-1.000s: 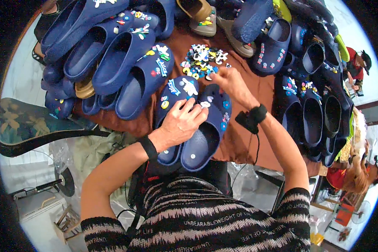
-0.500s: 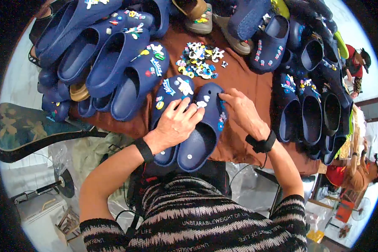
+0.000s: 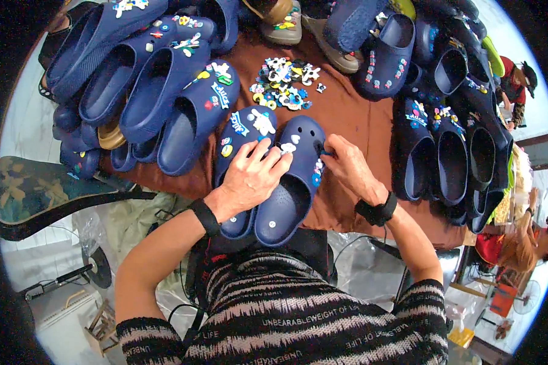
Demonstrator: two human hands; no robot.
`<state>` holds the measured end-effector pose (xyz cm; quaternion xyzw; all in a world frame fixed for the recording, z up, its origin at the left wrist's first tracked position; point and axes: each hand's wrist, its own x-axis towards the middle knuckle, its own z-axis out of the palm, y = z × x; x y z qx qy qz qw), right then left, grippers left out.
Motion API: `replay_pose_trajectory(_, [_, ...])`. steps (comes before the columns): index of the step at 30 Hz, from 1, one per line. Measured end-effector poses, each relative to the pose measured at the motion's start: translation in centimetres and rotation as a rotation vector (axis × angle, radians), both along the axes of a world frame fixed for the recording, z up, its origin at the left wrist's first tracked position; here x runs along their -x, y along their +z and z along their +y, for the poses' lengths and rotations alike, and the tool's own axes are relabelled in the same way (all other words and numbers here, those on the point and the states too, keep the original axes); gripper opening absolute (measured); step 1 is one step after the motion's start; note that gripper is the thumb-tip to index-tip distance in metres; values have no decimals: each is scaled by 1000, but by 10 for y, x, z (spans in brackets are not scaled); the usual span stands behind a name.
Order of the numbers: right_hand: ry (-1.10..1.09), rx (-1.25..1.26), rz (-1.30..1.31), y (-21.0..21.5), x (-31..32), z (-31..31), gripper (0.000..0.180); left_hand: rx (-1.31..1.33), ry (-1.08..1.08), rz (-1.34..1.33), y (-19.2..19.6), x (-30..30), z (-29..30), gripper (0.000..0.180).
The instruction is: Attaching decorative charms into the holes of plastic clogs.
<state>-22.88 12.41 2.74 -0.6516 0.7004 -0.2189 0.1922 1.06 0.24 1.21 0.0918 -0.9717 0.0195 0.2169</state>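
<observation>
Two navy clogs lie side by side in front of me. The left clog (image 3: 235, 141) carries several charms on its toe. On the right clog (image 3: 302, 143), small white charms sit mid-toe, more charms run down its right side, and two bare holes show near the front. My left hand (image 3: 254, 174) is curled over both clogs, gripping the right one with its fingertips by the white charms. My right hand (image 3: 351, 168) is closed in a pinch at the right clog's outer edge; what lies between its fingertips is hidden.
Loose colourful charms (image 3: 283, 82) lie in a pile on the brown cloth (image 3: 359, 125) beyond the clogs. Decorated navy clogs (image 3: 198, 115) are heaped at the left, with more clogs (image 3: 450, 158) at the right. Other people (image 3: 526, 237) are at the far right.
My right hand has slid down along the right clog's edge, off the toe, and its fingers are drawn closer together. My left hand keeps its grip.
</observation>
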Motion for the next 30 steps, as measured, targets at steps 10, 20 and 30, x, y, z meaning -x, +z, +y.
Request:
replay_pose_trajectory(10, [-87,89,-218,2,-28,30,33,9,4,-8,3,0,0,48])
replay_pose_trajectory(20, [18,-70,-302,8,-10,19,20,-5,-3,-12,3,0,0,48])
replay_pose_trajectory(30, [-536,61,-1386,-54,-24,27,8,-4,11,5,0,-1,0,46])
